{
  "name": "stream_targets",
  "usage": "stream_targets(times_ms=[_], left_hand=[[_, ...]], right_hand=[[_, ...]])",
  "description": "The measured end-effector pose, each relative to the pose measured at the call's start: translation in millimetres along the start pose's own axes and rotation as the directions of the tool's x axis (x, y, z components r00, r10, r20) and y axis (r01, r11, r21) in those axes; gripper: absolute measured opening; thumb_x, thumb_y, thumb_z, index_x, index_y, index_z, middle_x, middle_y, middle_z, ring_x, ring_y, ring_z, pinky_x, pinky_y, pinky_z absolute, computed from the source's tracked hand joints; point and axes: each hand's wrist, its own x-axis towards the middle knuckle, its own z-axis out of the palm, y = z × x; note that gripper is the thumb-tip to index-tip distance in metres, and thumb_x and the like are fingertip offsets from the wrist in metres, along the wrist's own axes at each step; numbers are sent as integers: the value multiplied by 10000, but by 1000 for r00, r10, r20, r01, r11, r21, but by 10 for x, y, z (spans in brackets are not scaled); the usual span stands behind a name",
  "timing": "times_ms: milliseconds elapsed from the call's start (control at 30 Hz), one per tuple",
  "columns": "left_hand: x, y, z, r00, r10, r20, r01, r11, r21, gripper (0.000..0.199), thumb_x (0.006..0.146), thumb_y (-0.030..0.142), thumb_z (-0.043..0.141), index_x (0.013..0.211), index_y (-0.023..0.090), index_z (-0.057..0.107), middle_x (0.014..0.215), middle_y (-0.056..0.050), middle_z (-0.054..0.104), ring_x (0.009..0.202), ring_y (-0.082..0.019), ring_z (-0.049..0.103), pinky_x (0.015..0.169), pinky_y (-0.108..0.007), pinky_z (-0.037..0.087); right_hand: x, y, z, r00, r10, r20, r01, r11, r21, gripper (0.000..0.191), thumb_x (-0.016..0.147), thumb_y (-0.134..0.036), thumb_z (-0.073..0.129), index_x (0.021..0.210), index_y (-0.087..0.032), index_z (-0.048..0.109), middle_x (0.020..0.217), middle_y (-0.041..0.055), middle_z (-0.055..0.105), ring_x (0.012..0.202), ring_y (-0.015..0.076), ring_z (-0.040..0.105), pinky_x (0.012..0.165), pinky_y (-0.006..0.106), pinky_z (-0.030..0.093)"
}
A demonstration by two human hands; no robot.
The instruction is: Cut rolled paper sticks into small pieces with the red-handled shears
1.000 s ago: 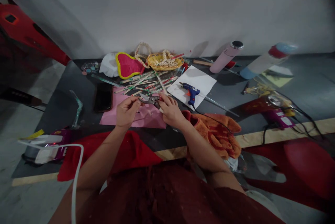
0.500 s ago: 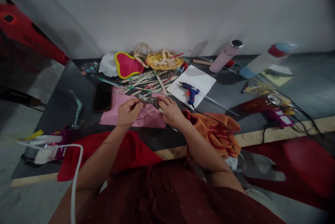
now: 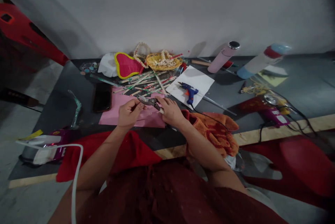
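Observation:
My right hand (image 3: 171,111) is wrapped round the handles of a pair of pruning shears (image 3: 149,101), whose jaws point left. My left hand (image 3: 128,113) is closed in a pinch close to the jaw tips; what its fingers hold is too small to make out. Both hands are over a pink sheet (image 3: 151,119) with tiny pale bits on it. Just beyond lies a loose pile of thin sticks (image 3: 143,82), some with green and red marks. A blue glue gun (image 3: 190,93) rests on a white sheet (image 3: 200,77) to the right.
A black phone (image 3: 102,97) lies to the left. At the back are a pink-and-yellow padded piece (image 3: 128,65) and a yellow basket (image 3: 154,64) of shells or beads. A pink flask (image 3: 222,58), orange cloth (image 3: 214,129), red cloth (image 3: 117,150) and cables are around.
The shears have turned slightly and their jaws look a little more apart. Both hands stay in nearly the same place. The view has shifted slightly.

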Motion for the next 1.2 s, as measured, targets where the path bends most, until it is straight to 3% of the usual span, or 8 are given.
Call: stream_targets(times_ms=[233, 533, 900, 1200], left_hand=[[0, -12, -1, 1000, -14, 3, 14, 1000, -26, 164, 810, 301, 598, 794, 153, 668, 740, -18, 709, 666, -118, 621, 621, -205, 466], [34, -79, -42, 991, -55, 118, 75, 982, -171, 234, 818, 341, 594, 707, 146, 661, 684, -34, 699, 574, -103, 564, 541, -196, 410], [41, -116, -40, 985, -96, 143, 131, 956, -262, 250, 809, 350, 621, 692, 133, 658, 646, -25, 661, 464, -57, 396, 454, -189, 285], [38, -16, -44, 992, -71, 101, 84, 989, -124, 172, 803, 300, 602, 783, 147, 677, 717, -37, 703, 634, -123, 594, 585, -207, 439]], right_hand=[[6, -50, -28, 999, 40, 8, -40, 998, -48, 564, 854, -187, 433, 1412, -214, 356, 1279, 107, 550, 1155, 270, 489, 925, 401, 393], [3, 47, 23, 997, -61, 47, 63, 997, -33, 715, 797, -158, 463, 1474, -183, 236, 1364, 114, 462, 1198, 267, 418, 958, 421, 394], [6, 76, 92, 996, -83, -23, 83, 996, 16, 595, 848, -135, 425, 1435, -178, 339, 1247, 118, 548, 1140, 247, 483, 961, 400, 421], [17, 49, 68, 999, -27, -26, 27, 1000, -14, 590, 850, -163, 440, 1431, -198, 337, 1257, 111, 541, 1160, 256, 467, 980, 406, 407]])
